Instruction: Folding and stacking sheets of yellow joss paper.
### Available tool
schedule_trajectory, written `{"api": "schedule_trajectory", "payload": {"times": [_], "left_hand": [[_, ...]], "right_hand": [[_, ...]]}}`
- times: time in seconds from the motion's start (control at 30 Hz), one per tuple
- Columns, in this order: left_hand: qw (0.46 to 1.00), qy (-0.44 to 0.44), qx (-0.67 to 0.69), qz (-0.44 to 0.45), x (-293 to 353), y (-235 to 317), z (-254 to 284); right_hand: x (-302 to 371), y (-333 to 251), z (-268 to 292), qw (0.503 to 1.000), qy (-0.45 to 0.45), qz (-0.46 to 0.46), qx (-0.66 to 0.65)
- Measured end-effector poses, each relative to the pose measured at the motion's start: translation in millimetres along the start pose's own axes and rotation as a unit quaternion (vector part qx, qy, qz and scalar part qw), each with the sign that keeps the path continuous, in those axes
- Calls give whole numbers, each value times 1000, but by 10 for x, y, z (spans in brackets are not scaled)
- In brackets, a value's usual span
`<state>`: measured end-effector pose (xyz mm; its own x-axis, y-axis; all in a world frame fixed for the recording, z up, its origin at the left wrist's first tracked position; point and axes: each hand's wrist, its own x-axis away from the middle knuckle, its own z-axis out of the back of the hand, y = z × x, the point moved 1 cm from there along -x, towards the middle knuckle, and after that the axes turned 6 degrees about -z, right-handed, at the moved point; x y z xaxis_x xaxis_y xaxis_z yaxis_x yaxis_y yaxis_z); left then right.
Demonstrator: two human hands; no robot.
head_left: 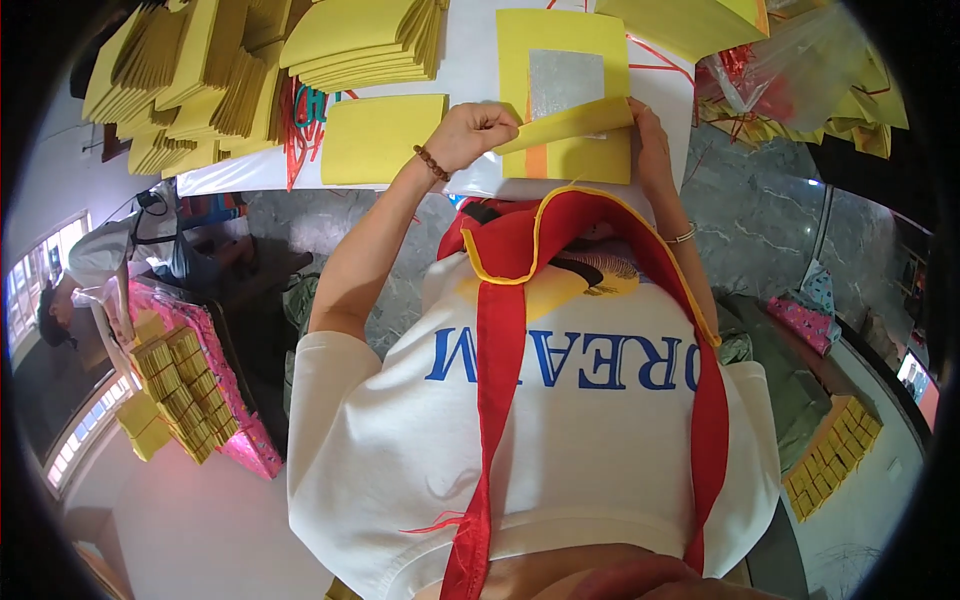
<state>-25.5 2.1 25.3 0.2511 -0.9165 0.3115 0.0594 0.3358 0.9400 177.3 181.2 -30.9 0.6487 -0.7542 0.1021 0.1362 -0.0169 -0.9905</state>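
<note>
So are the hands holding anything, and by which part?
Yes, a strip of yellow paper: the left hand pinches its left end. The right hand is at its right end, its exact grip unclear.

pass: white tabletop (470, 50) | left block: folded stack (362, 48) | right: yellow sheet (570, 30)

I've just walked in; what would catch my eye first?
Probably the red apron with yellow edging, mid-picture. Just above, the left hand pinches one end of a yellow flap and the right hand touches the other. Folded yellow stacks crowd the left of the white table.
</note>
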Motion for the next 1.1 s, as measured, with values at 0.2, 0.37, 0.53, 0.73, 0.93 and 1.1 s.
{"api": "schedule_trajectory", "payload": {"times": [0.2,0.37,0.53,0.73,0.93,1.1], "left_hand": [[1000,21,8,6,0,-84,3],[960,41,-63,-268,113,101,-46],[850,68,-424,-307,-19,27,-59],[815,43,-467,-341,265,190,-101],[908,77,-310,-271,335,9,-243],[956,154,-218,-118,35,-57,-262]], "right_hand": [[22,-126,9,982,-61,108,143],[34,-66,21,998,-51,13,32],[39,-74,63,995,-47,73,40],[317,-569,188,915,-57,260,303],[450,-462,221,949,-168,99,250],[327,-321,33,987,-81,-133,45]]}}
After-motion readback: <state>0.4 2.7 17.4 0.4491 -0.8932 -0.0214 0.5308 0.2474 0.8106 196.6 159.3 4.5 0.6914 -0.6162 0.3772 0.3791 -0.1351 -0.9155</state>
